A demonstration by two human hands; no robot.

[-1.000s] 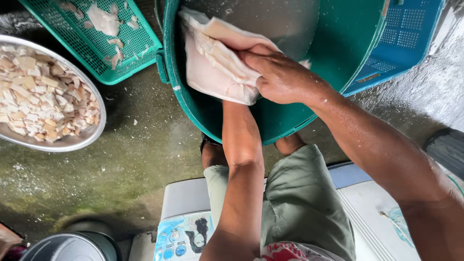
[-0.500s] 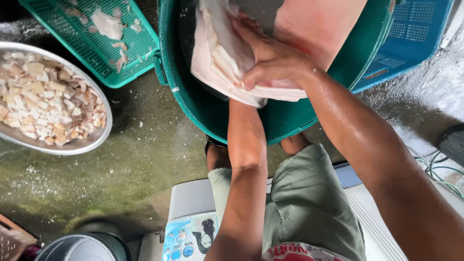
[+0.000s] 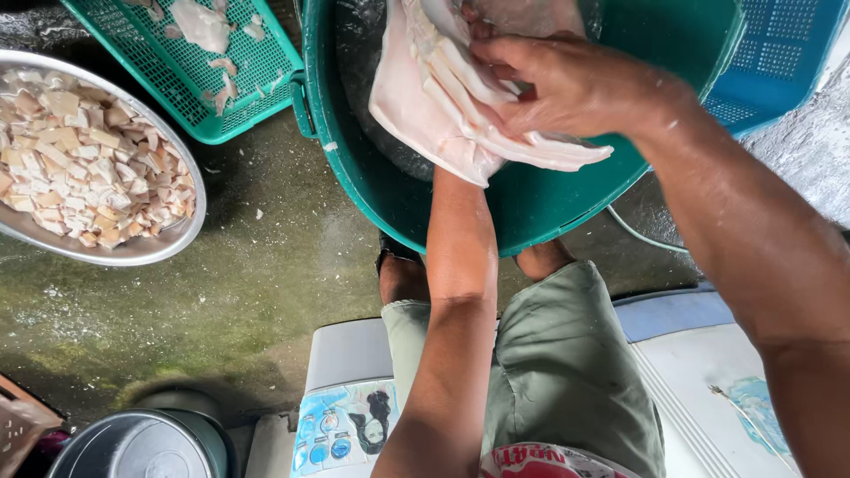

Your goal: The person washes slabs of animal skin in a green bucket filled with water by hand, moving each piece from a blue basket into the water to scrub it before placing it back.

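An outdoor food-prep yard: wet, mossy concrete floor [image 3: 221, 319] (green-stained), plastic baskets [image 3: 190, 80], a metal tray [image 3: 168, 248] of cut pieces.

So over the last second the right hand [image 3: 575, 84] went from lying flat on top of the pale folded slab [image 3: 443, 106] to clamping down on it, fingers [image 3: 509, 57] curled over its upper edge, and the slab has been pulled up from the bottom of the green tub [image 3: 549, 204] so it's now bunched and draped higher, nearer the tub's far side. The left forearm [image 3: 460, 257], which reached under the slab before, is pushed further in, with the hand itself hidden under the folds. The layers look more squeezed together and crumpled than they did at first.
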